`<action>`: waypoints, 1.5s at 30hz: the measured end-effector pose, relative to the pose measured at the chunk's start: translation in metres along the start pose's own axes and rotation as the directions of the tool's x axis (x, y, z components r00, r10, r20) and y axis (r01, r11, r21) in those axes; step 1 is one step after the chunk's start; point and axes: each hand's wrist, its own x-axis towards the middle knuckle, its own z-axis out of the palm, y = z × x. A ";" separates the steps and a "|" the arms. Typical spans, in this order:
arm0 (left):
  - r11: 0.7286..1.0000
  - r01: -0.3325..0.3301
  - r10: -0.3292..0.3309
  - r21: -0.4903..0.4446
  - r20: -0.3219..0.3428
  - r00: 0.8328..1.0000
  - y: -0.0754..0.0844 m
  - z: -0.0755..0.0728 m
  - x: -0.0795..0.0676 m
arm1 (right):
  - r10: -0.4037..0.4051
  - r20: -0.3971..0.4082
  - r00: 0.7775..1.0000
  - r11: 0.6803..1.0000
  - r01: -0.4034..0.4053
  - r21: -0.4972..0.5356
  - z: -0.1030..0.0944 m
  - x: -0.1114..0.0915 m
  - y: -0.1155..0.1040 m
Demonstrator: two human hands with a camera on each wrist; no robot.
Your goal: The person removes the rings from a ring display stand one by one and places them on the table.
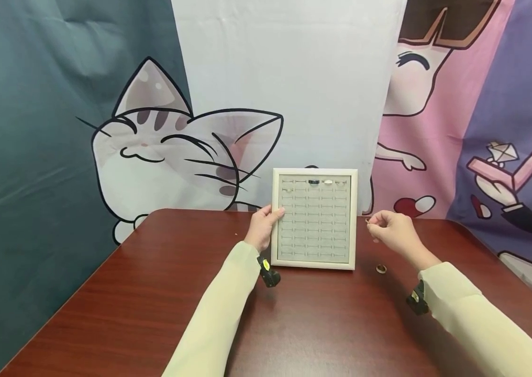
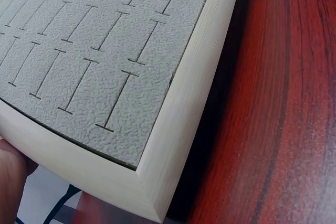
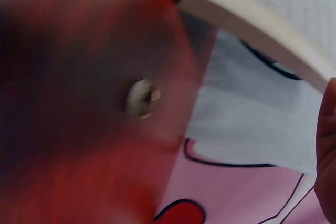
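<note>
- So the grey, slotted, textured ring board in a cream rectangular frame [image 1: 315, 225] is stood roughly upright on or just above the glossy red-brown wood-grain table [image 1: 186, 262]; whether its lower edge is rested there can't really be told.
- The board's left side is gripped by the left hand [image 1: 261, 229], thumb over the front of the frame, fingers hooked behind.
- Just right of the board, something that looks like a thin gold-coloured ring [image 1: 367, 221] is pinched between thumb and fingertips of the right hand [image 1: 392, 230]. It's tiny there, so no promises on shape.
- A wide gold-coloured metal band [image 1: 381, 268] is left loose on the table, near the board's lower right corner, held by nobody.
- Slotting seems to be the step in hand, imo. The pinched ring is best held by its top, so its lower curve can be pushed into one of the dark H-shaped slits [image 2: 117, 100] in the board.
- The board should be braced firmly by the frame, otherwise it could get tipped backward by the push.
</note>
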 end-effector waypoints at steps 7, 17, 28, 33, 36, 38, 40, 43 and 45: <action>1.000 -0.008 0.008 0.016 -0.011 1.000 0.005 -0.001 -0.001 | 0.025 0.082 0.996 0.999 -0.022 -0.032 -0.004 -0.015 0.024; 1.000 -0.023 0.024 0.019 -0.014 1.000 0.005 -0.003 0.004 | 0.075 0.210 0.975 0.997 -0.073 -0.016 -0.009 -0.032 0.051; 0.999 -0.005 0.005 0.032 -0.009 1.000 0.003 -0.003 0.002 | 0.079 0.386 0.919 0.997 -0.071 -0.035 -0.007 -0.039 0.067; 1.000 -0.007 0.007 0.025 0.001 1.000 0.001 -0.003 0.001 | 0.100 0.433 0.896 0.994 -0.104 -0.015 -0.004 -0.041 0.071; 1.000 -0.010 0.010 0.025 0.009 1.000 0.001 -0.003 0.000 | 0.100 0.444 0.890 0.992 -0.121 0.019 -0.004 -0.042 0.074; 1.000 -0.013 0.013 0.028 0.012 1.000 0.001 -0.002 0.000 | 0.107 0.453 0.885 0.989 -0.142 0.044 -0.004 -0.043 0.075; 0.999 -0.016 0.016 0.030 0.013 1.000 0.001 -0.002 0.000 | 0.116 0.462 0.879 0.984 -0.166 0.067 -0.005 -0.044 0.077; 0.999 -0.014 0.014 0.030 0.012 1.000 0.000 -0.001 0.000 | 0.130 0.478 0.869 0.977 -0.194 0.088 -0.006 -0.045 0.079; 1.000 -0.011 0.011 0.029 0.013 1.000 0.000 0.000 0.000 | 0.137 0.487 0.863 0.973 -0.210 0.099 -0.007 -0.046 0.080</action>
